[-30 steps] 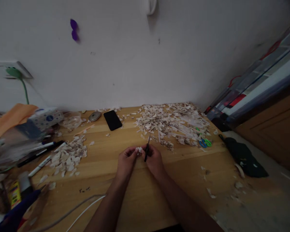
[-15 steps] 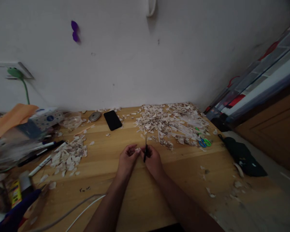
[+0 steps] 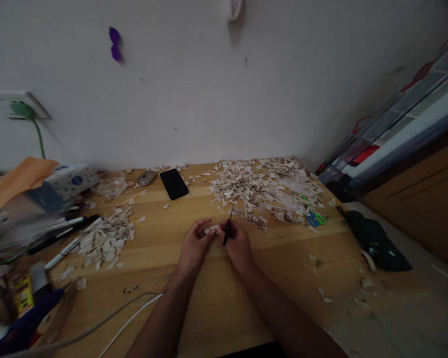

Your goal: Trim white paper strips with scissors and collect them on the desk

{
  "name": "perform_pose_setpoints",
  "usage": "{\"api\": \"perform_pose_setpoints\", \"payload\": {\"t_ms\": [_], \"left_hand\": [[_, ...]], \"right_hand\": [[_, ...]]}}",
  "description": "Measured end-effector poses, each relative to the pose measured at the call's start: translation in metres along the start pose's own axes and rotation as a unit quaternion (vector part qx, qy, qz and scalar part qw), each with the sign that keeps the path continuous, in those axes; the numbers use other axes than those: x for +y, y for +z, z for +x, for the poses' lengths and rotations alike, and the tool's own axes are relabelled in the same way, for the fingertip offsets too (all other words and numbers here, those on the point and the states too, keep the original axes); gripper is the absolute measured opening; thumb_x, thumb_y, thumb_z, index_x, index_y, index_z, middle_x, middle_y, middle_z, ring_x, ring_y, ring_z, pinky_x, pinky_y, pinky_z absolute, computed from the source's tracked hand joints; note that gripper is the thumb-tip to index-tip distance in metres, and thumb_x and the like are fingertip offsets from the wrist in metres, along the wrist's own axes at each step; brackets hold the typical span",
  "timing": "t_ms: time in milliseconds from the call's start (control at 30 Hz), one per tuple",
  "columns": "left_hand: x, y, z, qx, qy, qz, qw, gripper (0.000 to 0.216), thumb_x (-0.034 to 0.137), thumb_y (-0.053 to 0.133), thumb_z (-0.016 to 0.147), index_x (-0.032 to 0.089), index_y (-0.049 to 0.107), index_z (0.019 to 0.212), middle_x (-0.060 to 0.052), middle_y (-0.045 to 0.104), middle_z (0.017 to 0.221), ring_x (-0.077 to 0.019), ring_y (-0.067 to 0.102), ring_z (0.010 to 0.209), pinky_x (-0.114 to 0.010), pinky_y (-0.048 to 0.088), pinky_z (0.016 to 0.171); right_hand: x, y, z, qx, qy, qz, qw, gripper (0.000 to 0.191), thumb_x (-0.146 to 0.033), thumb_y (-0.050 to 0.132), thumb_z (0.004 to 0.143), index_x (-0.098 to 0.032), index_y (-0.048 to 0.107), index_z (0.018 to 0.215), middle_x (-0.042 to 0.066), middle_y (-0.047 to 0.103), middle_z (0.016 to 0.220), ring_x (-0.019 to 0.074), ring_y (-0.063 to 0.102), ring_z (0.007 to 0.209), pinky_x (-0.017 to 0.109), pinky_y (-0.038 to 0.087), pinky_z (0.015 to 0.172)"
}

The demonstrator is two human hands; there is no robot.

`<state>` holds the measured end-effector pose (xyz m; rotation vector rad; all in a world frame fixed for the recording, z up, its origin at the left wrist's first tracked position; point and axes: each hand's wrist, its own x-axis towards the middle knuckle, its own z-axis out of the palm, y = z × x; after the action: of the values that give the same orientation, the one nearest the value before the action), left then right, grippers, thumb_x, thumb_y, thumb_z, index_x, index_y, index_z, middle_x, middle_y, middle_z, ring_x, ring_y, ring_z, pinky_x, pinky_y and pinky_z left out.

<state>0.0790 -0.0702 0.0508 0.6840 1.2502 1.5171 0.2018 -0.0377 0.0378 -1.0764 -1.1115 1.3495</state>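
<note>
In the head view my left hand (image 3: 195, 243) is closed in a pinch on a small pale flake (image 3: 212, 229), held just above the wooden table. Close beside it, my right hand (image 3: 239, 244) is closed on a slim black tool (image 3: 227, 231) with a thin tip pointing up and away; its exact kind is too dark to make out. The right fingertips also reach the edge of the flake. Beyond the hands spreads a big heap of pale, brown-edged flakes (image 3: 242, 184). A smaller pile of paler flakes (image 3: 110, 236) lies to the left.
A black phone (image 3: 173, 184) and a grey mouse (image 3: 146, 178) lie near the wall. Blue and green scissors handles (image 3: 315, 219) show at the heap's right edge. Pens (image 3: 63, 252), a tissue box (image 3: 72, 179) and cables (image 3: 132, 318) crowd the left. A dark green cloth item (image 3: 375, 243) lies right.
The black tool has tilted to the right in my right hand. More of the pale flake shows between my hands, which have stayed in nearly the same place.
</note>
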Motion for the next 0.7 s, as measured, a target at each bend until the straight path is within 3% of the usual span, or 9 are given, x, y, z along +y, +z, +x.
{"api": "perform_pose_setpoints", "payload": {"t_ms": [233, 467, 700], "left_hand": [[-0.0023, 0.0003, -0.0019, -0.023, -0.041, -0.021, 0.999, 0.055, 0.038, 0.092, 0.058, 0.019, 0.069, 0.105, -0.006, 0.076, 0.092, -0.0193, 0.07, 0.084, -0.033, 0.05, 0.084], [-0.0047, 0.0041, -0.0037, 0.011, -0.067, -0.095, 0.993, 0.046, 0.034, 0.094, 0.055, 0.017, 0.071, 0.092, -0.003, 0.075, 0.085, -0.0157, 0.068, 0.075, -0.03, 0.052, 0.08], [-0.0057, 0.0015, -0.004, 0.011, -0.066, -0.089, 0.994, 0.049, 0.034, 0.093, 0.058, 0.018, 0.069, 0.097, -0.004, 0.076, 0.087, -0.0175, 0.07, 0.077, -0.032, 0.053, 0.082]], "right_hand": [[-0.0047, -0.0031, 0.0014, 0.0, -0.003, -0.007, 1.0, 0.04, -0.047, 0.085, 0.062, -0.021, 0.066, 0.085, 0.001, 0.069, 0.081, 0.0197, 0.066, 0.078, 0.032, 0.054, 0.075], [-0.0058, -0.0045, 0.0018, -0.009, 0.016, 0.013, 1.0, 0.035, -0.041, 0.086, 0.061, -0.02, 0.068, 0.081, 0.001, 0.071, 0.077, 0.019, 0.066, 0.073, 0.031, 0.055, 0.071], [-0.0022, -0.005, 0.0023, -0.011, 0.011, 0.027, 1.0, 0.029, -0.037, 0.082, 0.063, -0.02, 0.07, 0.083, 0.001, 0.072, 0.079, 0.019, 0.067, 0.075, 0.032, 0.055, 0.074]]}}
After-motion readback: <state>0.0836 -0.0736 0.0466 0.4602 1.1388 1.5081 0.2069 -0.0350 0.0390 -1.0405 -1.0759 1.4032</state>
